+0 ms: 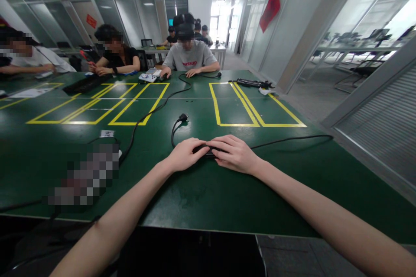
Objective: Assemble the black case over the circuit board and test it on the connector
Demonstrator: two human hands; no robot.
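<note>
My left hand [186,154] and my right hand [235,154] meet over the green table, fingers closed around a flat black block [210,155] that looks like a power adapter. Most of it is hidden under my fingers. From the left hand's side a short black cord loops back to a black plug [183,117], which lies on the table. On the right side a thin black cable [289,140] leads away from beneath my right hand and bends near the table's right edge.
Yellow tape rectangles [238,125] mark the green table [182,207]. At left lies a blurred-out object [89,175] with a long black cord [143,117] running to the far side. A folded black tripod-like item [251,83] lies at the back right. Several people [191,54] sit opposite.
</note>
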